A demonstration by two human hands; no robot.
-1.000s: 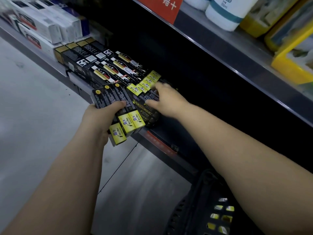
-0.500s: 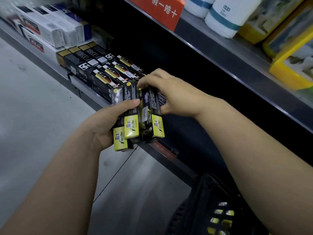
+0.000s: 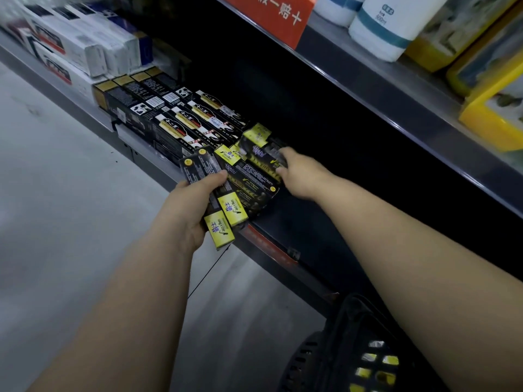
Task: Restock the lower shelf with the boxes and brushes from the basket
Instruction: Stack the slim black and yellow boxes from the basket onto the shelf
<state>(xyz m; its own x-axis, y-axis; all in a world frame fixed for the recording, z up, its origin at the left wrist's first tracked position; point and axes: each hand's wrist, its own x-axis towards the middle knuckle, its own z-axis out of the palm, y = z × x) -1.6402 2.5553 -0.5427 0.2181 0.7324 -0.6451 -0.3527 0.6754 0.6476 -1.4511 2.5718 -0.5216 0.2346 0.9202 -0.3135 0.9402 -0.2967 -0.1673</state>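
My left hand (image 3: 192, 202) grips a small stack of long black boxes with yellow ends (image 3: 226, 213) in front of the lower shelf (image 3: 283, 250). My right hand (image 3: 300, 174) reaches into the shelf and holds one black-and-yellow box (image 3: 263, 148), blurred, over several like boxes lying on the shelf (image 3: 249, 176). The black basket (image 3: 353, 349) stands at the bottom right, with yellow packs showing through its mesh.
Rows of black boxes with gold labels (image 3: 181, 123) and white boxes (image 3: 70, 49) fill the shelf to the left. The upper shelf (image 3: 396, 89) carries an orange sign (image 3: 271, 15), white bottles and yellow packs. Grey floor lies at left.
Half a second ago both hands held the stack together in front of the shelf. Now my right hand has carried one box into the shelf, while my left keeps the others.
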